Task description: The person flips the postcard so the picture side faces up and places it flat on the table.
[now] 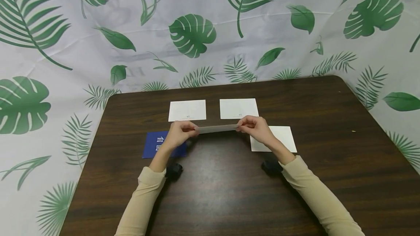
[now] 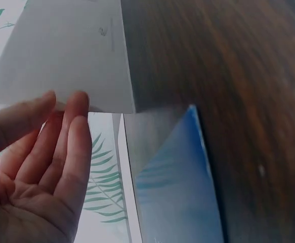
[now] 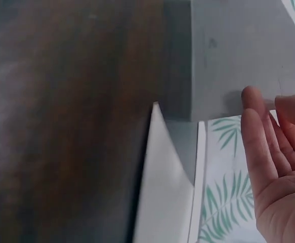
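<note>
A white card (image 1: 217,129) is held up level above the table, seen nearly edge-on in the head view. My left hand (image 1: 178,134) pinches its left end between thumb and fingers. At the other end, the thumb and fingers of my right hand (image 1: 257,129) pinch it too. Both wrist views show a broad pale face of this card (image 2: 61,55) with a small faint mark. Below the left hand lies a blue card (image 1: 153,144) with white characters, partly covered by hand and wrist. Another white card (image 1: 284,138) lies partly behind the right hand.
Two white cards, one left (image 1: 187,110) and one right (image 1: 237,107), lie toward the far edge of the dark wooden table (image 1: 210,192). Behind it hangs a white cloth (image 1: 144,54) printed with green leaves. Black devices sit at both wrists.
</note>
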Motion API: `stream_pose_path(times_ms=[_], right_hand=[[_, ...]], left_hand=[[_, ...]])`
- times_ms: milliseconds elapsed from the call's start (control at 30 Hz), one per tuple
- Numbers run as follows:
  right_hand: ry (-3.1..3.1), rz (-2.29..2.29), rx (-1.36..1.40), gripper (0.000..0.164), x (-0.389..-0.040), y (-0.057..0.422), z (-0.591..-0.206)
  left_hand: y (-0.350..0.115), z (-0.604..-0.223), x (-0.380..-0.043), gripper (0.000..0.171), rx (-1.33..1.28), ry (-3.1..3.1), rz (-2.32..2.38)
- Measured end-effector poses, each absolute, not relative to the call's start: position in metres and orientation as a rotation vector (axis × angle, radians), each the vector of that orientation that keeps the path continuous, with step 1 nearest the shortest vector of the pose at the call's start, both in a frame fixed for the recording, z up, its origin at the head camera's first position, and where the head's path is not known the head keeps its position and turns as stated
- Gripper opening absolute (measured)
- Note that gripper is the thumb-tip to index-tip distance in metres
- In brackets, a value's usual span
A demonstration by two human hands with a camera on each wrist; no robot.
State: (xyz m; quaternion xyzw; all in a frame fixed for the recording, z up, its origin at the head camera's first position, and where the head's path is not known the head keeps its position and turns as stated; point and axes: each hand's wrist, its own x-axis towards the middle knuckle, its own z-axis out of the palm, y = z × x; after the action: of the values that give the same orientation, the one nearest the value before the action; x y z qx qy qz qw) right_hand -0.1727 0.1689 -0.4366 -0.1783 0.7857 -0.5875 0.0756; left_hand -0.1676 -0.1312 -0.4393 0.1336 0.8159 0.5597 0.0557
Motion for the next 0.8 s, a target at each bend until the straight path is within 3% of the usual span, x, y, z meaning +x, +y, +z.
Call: stream_pose_path(times_ms=[367,800], right_hand=[[2.479,-1.552,-0.601,0.013,-0.166,0.176,-0.438],[2.654,-1.273,-0.630,0.011,-0.163,0.174,-0.449]], left_hand=[[-0.135,-0.421,-0.157,0.013,0.517,2.391,1.582],[-0.136,-0.447,-0.166,0.016,0.650,2.575,1.396]])
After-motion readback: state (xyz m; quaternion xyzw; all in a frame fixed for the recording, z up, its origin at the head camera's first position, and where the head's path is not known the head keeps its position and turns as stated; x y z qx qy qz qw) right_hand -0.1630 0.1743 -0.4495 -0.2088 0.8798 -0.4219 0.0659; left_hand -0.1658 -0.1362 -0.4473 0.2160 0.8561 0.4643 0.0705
